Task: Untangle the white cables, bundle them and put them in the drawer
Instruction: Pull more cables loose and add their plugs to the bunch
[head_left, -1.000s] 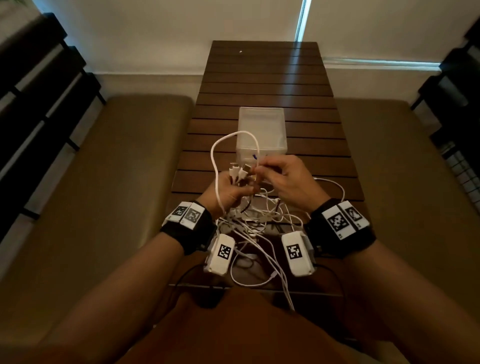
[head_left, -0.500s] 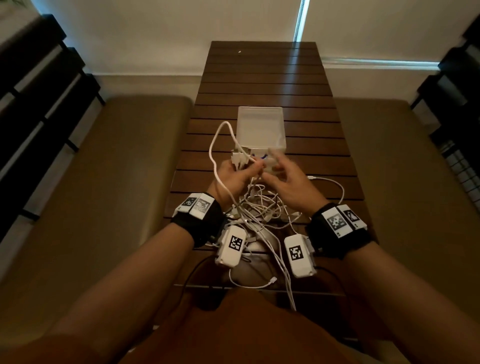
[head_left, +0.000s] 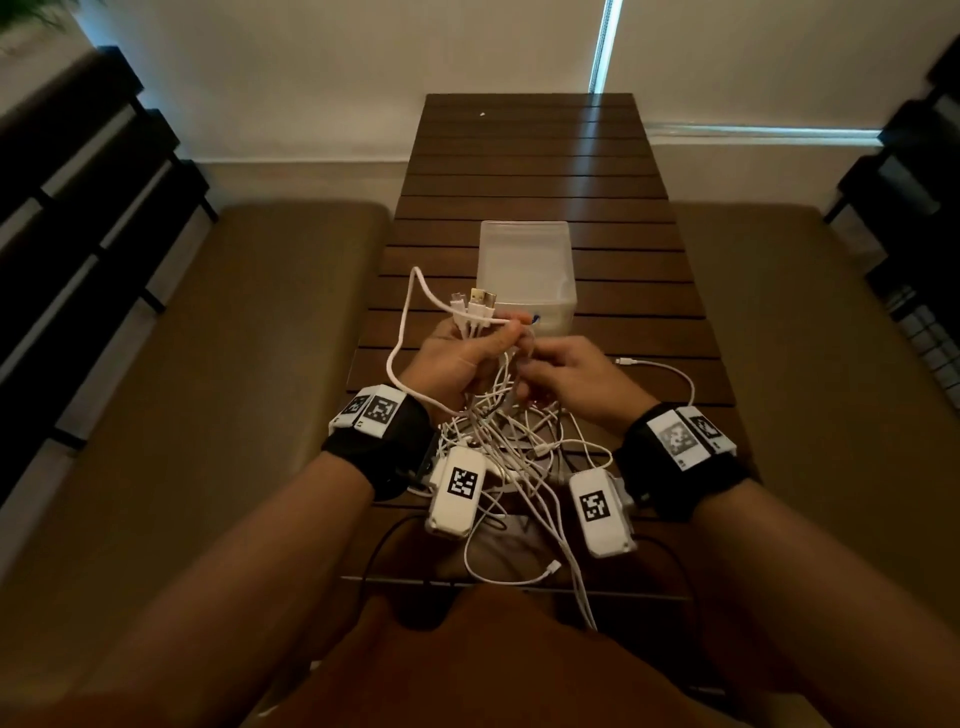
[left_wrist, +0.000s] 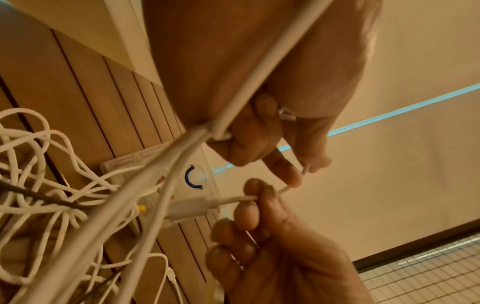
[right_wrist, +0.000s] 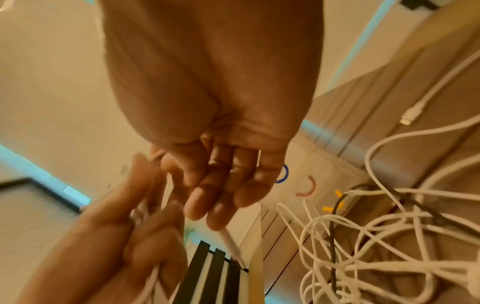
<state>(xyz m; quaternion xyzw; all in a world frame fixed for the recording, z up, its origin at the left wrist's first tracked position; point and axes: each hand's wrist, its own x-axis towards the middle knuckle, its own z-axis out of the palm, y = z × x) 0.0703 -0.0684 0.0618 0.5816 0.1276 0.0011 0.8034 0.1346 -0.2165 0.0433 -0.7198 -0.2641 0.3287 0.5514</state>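
Drawer (head_left: 524, 270) at 12 o'clock on table (head_left: 530, 156), contents unclear, left hand (head_left: 457, 358) gripping cables (head_left: 498, 436), plug ends pointing toward 12, right hand (head_left: 566, 374) pinching one strand, tangle trailing toward 6.

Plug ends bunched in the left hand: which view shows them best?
Head view. The plug ends fan out above the left hand, unobstructed against the drawer. The left wrist view shows only cable runs passing the palm and one connector near the right hand. The right wrist view is too blurred to show them.

No legible text or labels.
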